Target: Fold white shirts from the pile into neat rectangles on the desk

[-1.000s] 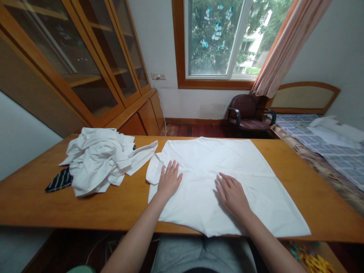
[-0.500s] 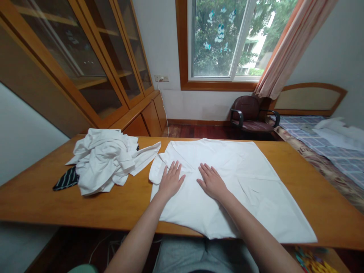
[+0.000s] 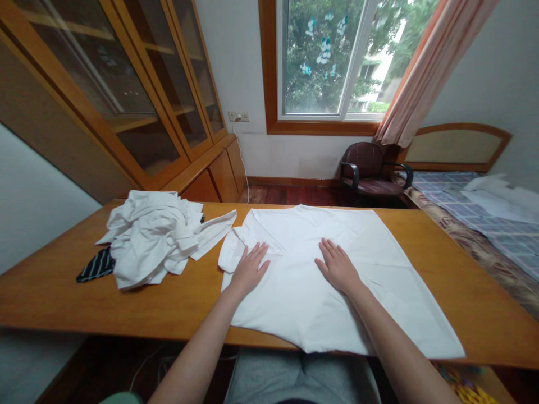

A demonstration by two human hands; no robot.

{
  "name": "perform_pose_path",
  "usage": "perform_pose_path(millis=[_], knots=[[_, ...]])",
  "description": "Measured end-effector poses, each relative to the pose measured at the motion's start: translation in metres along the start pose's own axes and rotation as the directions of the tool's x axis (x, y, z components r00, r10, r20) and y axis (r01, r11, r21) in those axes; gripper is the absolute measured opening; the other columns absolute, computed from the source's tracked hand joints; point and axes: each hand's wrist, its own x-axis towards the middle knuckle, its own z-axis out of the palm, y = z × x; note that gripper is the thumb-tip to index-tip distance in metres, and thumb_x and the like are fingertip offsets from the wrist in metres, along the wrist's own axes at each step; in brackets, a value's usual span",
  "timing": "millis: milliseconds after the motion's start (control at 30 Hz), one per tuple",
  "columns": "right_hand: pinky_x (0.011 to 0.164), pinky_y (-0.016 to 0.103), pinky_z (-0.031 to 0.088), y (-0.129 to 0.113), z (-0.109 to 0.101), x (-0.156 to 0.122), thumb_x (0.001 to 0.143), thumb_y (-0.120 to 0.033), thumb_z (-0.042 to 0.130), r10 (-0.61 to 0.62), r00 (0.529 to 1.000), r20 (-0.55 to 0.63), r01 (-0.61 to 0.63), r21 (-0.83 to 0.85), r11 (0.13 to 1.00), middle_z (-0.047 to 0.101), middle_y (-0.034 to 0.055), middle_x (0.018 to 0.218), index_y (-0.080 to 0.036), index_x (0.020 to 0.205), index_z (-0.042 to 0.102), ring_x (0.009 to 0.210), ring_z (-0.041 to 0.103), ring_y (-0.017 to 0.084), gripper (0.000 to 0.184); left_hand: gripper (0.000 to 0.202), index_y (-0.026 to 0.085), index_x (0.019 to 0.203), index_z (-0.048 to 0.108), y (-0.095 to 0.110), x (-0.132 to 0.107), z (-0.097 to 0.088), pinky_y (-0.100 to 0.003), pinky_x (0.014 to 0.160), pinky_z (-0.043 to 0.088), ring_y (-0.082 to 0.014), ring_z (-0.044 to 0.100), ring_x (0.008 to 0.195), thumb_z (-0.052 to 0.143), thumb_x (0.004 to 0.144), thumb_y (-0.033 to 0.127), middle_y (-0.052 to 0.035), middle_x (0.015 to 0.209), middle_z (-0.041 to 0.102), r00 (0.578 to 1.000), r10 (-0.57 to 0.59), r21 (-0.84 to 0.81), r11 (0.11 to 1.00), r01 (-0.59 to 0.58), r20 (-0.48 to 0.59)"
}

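A white shirt (image 3: 303, 297) lies spread on the wooden table, its collar (image 3: 231, 249) at the left end and its wide end to the right. My left hand (image 3: 251, 268) rests flat on it close to the collar, fingers stretched out. Farther right, my right hand (image 3: 337, 266) presses flat on the middle of the shirt, also with fingers extended. Neither hand grips anything. Faint creases show in the cloth to the right of my right hand.
A crumpled heap of white clothes (image 3: 154, 238) sits at the left of the table (image 3: 181, 308), with a black striped cloth (image 3: 96, 265) under it. Beyond are a glass-fronted cabinet (image 3: 177, 95), a brown armchair (image 3: 370, 168) and a bed (image 3: 484, 207).
My right hand has slid to the right across the shirt, and some creases beside it look flatter. My left hand has stayed almost in place near the collar.
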Motion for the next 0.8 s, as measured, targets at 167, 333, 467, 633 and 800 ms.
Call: perform_pose_path(millis=[167,333,467,633,800], knots=[[0.121,0.048,0.024,-0.002,0.001,0.001,0.102,-0.046,0.037,0.017,1.000,0.003,-0.017,0.009,1.000,0.034,0.0136,0.161,-0.012,0.152,0.041,0.150,0.031,0.028,0.061,0.047,0.023,0.145,0.051,0.001,-0.027,-0.015,-0.045,0.124,0.028,-0.0199,0.043,0.144,0.043,0.101,0.035,-0.0052,0.151,0.051,0.993,0.081,-0.251,0.966,-0.056,0.088],[0.121,0.048,0.023,-0.003,-0.001,0.001,0.102,-0.046,0.036,0.027,1.000,0.012,-0.027,0.022,0.999,0.034,0.0139,0.161,-0.011,0.152,0.041,0.150,0.031,0.028,0.061,0.034,0.023,0.122,0.069,0.001,-0.054,-0.026,-0.040,0.111,0.046,-0.0188,0.063,0.123,0.044,0.099,0.032,-0.0043,0.132,0.068,0.998,0.056,-0.280,0.958,-0.054,-0.002],[0.121,0.048,0.023,-0.005,-0.002,0.001,0.102,-0.047,0.036,0.035,0.999,0.012,-0.035,0.030,0.999,0.034,0.0137,0.161,-0.012,0.153,0.041,0.150,0.030,0.027,0.062,0.030,0.020,0.104,0.071,-0.009,-0.063,-0.040,-0.036,0.092,0.054,-0.0214,0.068,0.098,0.044,0.098,0.033,-0.0070,0.104,0.074,0.961,-0.133,-0.182,0.979,0.089,-0.244],[0.121,0.048,0.022,-0.009,0.000,0.003,0.102,-0.045,0.037,0.047,0.999,0.008,-0.048,0.039,0.998,0.036,0.0149,0.160,-0.010,0.152,0.041,0.150,0.029,0.028,0.061,0.033,0.016,0.113,0.065,-0.039,-0.065,-0.047,-0.043,0.089,0.053,-0.0271,0.064,0.088,0.054,0.087,0.033,-0.0101,0.094,0.063,0.846,-0.344,-0.040,0.932,0.360,-0.407],[0.122,0.048,0.021,-0.012,0.000,0.006,0.101,-0.045,0.039,0.062,0.998,0.011,-0.062,0.054,0.997,0.034,0.0136,0.161,-0.013,0.152,0.041,0.150,0.029,0.027,0.060,0.060,0.012,0.133,0.050,-0.057,-0.062,-0.039,-0.044,0.087,0.055,-0.0264,0.066,0.088,0.063,0.079,0.035,-0.0147,0.110,0.060,0.789,-0.474,-0.168,0.880,0.445,-0.391]])
